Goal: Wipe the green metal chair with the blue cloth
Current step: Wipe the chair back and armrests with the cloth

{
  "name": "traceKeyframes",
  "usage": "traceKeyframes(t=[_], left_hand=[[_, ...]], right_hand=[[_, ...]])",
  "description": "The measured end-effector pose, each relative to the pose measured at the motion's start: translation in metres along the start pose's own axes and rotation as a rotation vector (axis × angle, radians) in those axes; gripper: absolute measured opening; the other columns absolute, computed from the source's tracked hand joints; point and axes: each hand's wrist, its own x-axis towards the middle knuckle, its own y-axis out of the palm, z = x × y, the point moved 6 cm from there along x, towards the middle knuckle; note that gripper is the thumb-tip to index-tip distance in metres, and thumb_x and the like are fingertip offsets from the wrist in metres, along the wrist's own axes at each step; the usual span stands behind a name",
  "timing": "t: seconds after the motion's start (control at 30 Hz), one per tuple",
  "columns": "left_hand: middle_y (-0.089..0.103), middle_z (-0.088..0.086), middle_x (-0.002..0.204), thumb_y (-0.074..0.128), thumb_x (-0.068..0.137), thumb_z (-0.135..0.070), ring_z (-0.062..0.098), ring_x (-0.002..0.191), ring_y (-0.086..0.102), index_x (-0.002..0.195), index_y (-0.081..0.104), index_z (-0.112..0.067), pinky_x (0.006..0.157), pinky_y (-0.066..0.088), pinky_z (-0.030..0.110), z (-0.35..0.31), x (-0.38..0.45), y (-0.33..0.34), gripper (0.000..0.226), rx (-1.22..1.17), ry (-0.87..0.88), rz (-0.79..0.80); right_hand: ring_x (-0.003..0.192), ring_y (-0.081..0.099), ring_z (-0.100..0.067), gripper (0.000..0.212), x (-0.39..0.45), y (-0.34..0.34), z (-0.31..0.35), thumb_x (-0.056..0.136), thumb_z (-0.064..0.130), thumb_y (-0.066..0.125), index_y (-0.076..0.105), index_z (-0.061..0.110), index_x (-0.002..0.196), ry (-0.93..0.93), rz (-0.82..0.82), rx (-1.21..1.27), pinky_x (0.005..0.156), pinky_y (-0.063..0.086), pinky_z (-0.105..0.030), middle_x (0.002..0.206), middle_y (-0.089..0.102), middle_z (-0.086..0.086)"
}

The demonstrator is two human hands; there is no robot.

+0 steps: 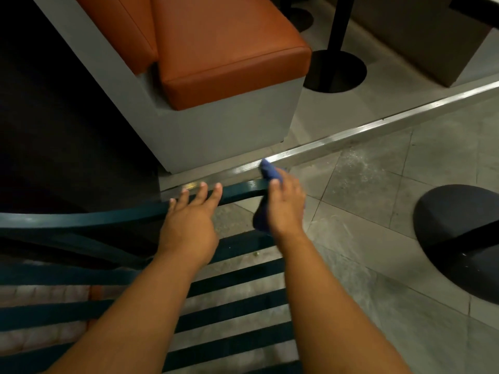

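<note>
Green metal chair (108, 217) fills the lower left of the view, seen from above: curved top rail running left to right, slatted seat below w/ dark green bars and floor showing between them. No brand, label or writing readable on chair or anything else.

Blue cloth (266, 168) is bunched at the right end of the top rail, wrapped over and under it, one end poking up past the rail, the other hanging below.

Right hand (286, 206) grips the cloth against the rail, fingers curled round it, thumb on top.

Left hand (189, 225) lies on the rail just left of that, fingers straight and spread, tips over the far edge; holds nothing.

Beyond the chair: grey bench base w/ orange cushioned seat (229, 49), close to the rail. A shiny metal floor strip (378, 122) runs diagonally under the cloth end. Black round table base (334, 71) w/ post at top right; another dark round base (459, 238) at right edge. Grey floor tiles (378, 184), scuffed and dusty.
</note>
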Motion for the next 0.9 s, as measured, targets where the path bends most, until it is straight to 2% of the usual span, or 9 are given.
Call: traceKeyframes(t=[0.13,0.23,0.33,0.4,0.47,0.53,0.63,0.8,0.9], left_hand=[[-0.013,-0.007,0.160,0.050,0.085,0.004,0.029,0.147,-0.010,0.147,-0.014,-0.041,0.120,0.008,0.046,0.001,0.000,0.007,0.099,-0.031,0.008,-0.029],[-0.015,-0.006,0.159,0.048,0.086,0.006,0.028,0.146,-0.012,0.148,-0.014,-0.038,0.120,0.003,0.041,-0.002,-0.002,0.004,0.098,-0.037,0.027,-0.045],[-0.017,-0.007,0.159,0.050,0.086,0.007,0.028,0.146,-0.014,0.148,-0.015,-0.039,0.120,0.006,0.041,-0.001,-0.001,0.004,0.101,-0.040,0.027,-0.042],[-0.019,-0.007,0.158,0.052,0.086,0.005,0.028,0.145,-0.015,0.147,-0.017,-0.039,0.120,0.006,0.042,-0.002,-0.002,0.005,0.102,-0.041,0.030,-0.036],[-0.020,-0.007,0.158,0.052,0.087,0.005,0.027,0.145,-0.016,0.147,-0.019,-0.039,0.120,0.006,0.042,-0.002,-0.002,0.006,0.102,-0.032,0.037,-0.024],[-0.018,-0.009,0.158,0.050,0.086,0.007,0.026,0.146,-0.013,0.147,-0.017,-0.040,0.120,0.010,0.041,0.000,0.000,0.005,0.102,-0.033,0.053,-0.004],[-0.004,-0.014,0.159,0.047,0.085,0.012,0.017,0.147,-0.002,0.149,-0.004,-0.042,0.119,0.015,0.039,0.013,0.001,-0.008,0.098,-0.140,0.080,0.017],[0.003,-0.018,0.158,0.040,0.092,0.005,0.018,0.147,0.001,0.150,0.010,-0.039,0.118,0.003,0.040,0.053,-0.014,-0.024,0.080,-0.229,0.053,-0.090],[0.010,-0.006,0.160,0.042,0.094,-0.009,0.016,0.147,0.002,0.151,0.014,-0.030,0.117,-0.009,0.047,0.080,-0.021,-0.029,0.067,-0.004,-0.055,-0.246]], right_hand=[[0.105,0.057,-0.024,0.038,0.009,0.000,-0.048,0.091,0.053,0.043,0.058,0.026,0.112,0.535,0.095,0.667,0.093,0.047,-0.043,0.120,0.060,-0.012],[0.095,0.062,-0.025,0.031,0.010,-0.002,-0.066,0.087,0.040,0.062,0.065,0.014,0.103,0.803,-0.003,0.779,0.085,0.052,-0.039,0.102,0.067,-0.010],[0.071,0.057,-0.003,0.024,0.001,0.006,-0.065,0.082,0.034,0.067,0.060,0.012,0.081,0.984,-0.011,0.945,0.070,0.045,-0.011,0.079,0.061,0.007],[0.071,0.056,-0.005,0.022,0.000,0.002,-0.065,0.089,0.034,0.058,0.057,0.012,0.087,0.896,-0.127,0.968,0.061,0.043,-0.013,0.077,0.056,0.005],[0.089,0.061,-0.011,0.026,-0.009,-0.009,-0.060,0.096,0.032,0.050,0.058,0.011,0.109,0.667,-0.279,0.880,0.072,0.047,-0.023,0.097,0.062,0.001],[0.096,0.059,-0.008,0.022,-0.030,-0.012,-0.048,0.101,0.028,0.042,0.060,0.017,0.109,0.454,-0.313,0.813,0.084,0.045,-0.023,0.106,0.062,0.002],[0.107,0.055,-0.005,0.027,-0.065,-0.018,-0.026,0.101,0.026,0.040,0.060,0.023,0.120,0.184,-0.333,0.429,0.093,0.043,-0.025,0.117,0.059,0.010],[0.124,0.050,-0.021,0.035,-0.076,0.016,-0.053,0.099,0.019,0.044,0.052,0.020,0.133,-0.073,-0.155,-0.109,0.103,0.040,-0.033,0.133,0.054,-0.002],[0.145,0.015,-0.024,0.049,-0.067,0.054,-0.088,0.099,0.015,0.044,0.034,0.026,0.145,-0.142,0.147,-0.604,0.118,0.014,-0.041,0.157,0.022,-0.005]])
